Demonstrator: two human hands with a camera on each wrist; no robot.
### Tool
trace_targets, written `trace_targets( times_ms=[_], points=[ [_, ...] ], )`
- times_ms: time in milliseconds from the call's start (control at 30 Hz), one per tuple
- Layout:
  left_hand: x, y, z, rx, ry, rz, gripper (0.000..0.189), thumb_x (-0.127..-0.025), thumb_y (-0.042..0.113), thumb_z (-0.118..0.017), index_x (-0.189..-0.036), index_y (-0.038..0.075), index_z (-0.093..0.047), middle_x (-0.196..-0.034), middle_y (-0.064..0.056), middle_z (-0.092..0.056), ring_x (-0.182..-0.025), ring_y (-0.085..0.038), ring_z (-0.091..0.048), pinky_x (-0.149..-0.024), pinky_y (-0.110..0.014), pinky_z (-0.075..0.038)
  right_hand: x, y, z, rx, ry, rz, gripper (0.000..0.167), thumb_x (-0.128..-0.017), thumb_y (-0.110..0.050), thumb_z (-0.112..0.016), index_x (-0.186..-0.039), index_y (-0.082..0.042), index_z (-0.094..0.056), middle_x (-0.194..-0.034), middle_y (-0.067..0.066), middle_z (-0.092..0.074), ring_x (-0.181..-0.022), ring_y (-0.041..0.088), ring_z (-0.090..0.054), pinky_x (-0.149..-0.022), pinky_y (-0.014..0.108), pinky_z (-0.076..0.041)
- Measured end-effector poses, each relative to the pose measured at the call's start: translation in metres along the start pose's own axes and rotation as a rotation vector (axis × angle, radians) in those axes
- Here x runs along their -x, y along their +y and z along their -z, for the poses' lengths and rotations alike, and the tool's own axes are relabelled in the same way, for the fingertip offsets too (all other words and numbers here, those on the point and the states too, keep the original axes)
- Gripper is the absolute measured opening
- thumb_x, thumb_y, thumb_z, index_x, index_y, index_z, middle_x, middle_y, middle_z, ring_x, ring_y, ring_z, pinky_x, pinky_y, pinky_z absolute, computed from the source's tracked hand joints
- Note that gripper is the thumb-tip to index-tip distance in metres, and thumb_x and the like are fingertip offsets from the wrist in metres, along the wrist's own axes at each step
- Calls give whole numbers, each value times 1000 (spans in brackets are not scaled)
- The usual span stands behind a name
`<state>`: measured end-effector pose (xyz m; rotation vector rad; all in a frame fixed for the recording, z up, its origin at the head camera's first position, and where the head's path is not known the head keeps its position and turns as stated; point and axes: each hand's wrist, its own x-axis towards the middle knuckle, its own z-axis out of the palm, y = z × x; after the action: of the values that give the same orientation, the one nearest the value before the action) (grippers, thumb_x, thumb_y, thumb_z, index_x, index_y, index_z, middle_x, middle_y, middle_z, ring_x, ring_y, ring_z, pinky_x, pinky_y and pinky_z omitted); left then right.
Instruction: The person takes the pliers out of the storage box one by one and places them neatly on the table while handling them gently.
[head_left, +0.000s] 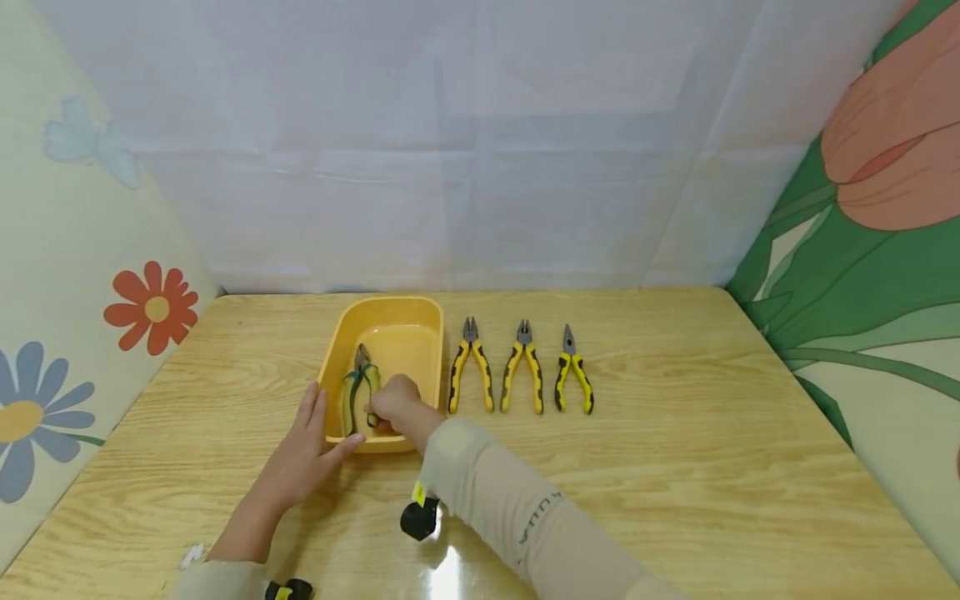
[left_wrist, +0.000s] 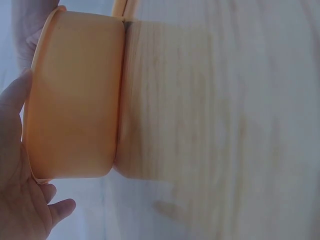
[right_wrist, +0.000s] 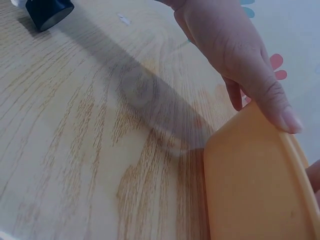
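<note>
Inside a yellow plastic tray (head_left: 405, 312) lies a pair of pliers (head_left: 349, 404) with green-and-yellow handles spread apart, its dark head toward the far side. My right hand (head_left: 397, 400) reaches into the tray from the right and grips the right handle, its fingertips partly hidden. At the tray's near left corner, my left hand (head_left: 303, 454) holds the wall, thumb over the near rim and fingers along the left side. The left wrist view shows the outer tray wall (left_wrist: 75, 95) beside that hand. The right wrist view shows the left thumb (right_wrist: 285, 117) lying on the rim.
Right of the tray, three pliers stand in a row, heads pointing away: left pliers (head_left: 471, 358), middle pliers (head_left: 523, 358) and smaller needle-nose pliers (head_left: 572, 367). The wooden table (head_left: 675, 467) meets a white cloth backdrop (head_left: 480, 208), with flowered panels at both sides.
</note>
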<state>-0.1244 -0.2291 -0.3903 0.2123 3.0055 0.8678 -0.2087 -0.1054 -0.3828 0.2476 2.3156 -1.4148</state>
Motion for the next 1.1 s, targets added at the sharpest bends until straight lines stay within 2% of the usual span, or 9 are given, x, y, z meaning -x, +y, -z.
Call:
trace_targets(
  times_ms=[233, 433, 733, 933, 1100],
  points=[
    [0, -2, -1, 13, -1, -1, 87, -85, 48, -45, -135, -7, 1, -141, -16, 14, -124, -42, -9, -93, -55, -18, 4, -1, 2, 85, 28, 25, 19, -69, -8, -71, -73, 3, -56, -57, 10, -52, -42, 20, -54, -39, 26, -44],
    [0, -2, -1, 16, 4, -7, 87, -85, 48, -45, -135, -7, 1, -141, -16, 14, -124, -42, -9, -93, -56, -18, -2, 1, 0, 157, 42, 46, 20, -69, -10, -72, -69, 4, -57, -53, 9, -54, -37, 16, -52, -38, 25, -43],
    [0, -2, -2, 17, 10, -11, 88, -85, 48, -46, -135, -7, 1, -141, -16, 14, -124, -42, -9, -93, -55, -18, 6, -1, 3, 135, 86, 77, 19, -69, -13, -72, -63, -1, -58, -54, 5, -51, -41, 14, -49, -35, 22, -36],
    [0, -2, -1, 16, 16, -14, 88, -85, 48, -46, -135, -8, 0, -141, -15, 14, -124, -41, -9, -94, -55, -19, 4, -1, 5, 111, 155, 125, 16, -66, -8, -71, -58, -4, -58, -55, 4, -50, -41, 14, -47, -38, 21, -38],
    [0, -2, -2, 11, 24, -13, 88, -84, 48, -47, -135, -8, -1, -141, -16, 12, -124, -41, -10, -93, -54, -19, 4, -1, 7, 53, 155, 126, 14, -67, -5, -69, -59, -3, -58, -52, 4, -51, -38, 14, -49, -36, 20, -39]
  ],
)
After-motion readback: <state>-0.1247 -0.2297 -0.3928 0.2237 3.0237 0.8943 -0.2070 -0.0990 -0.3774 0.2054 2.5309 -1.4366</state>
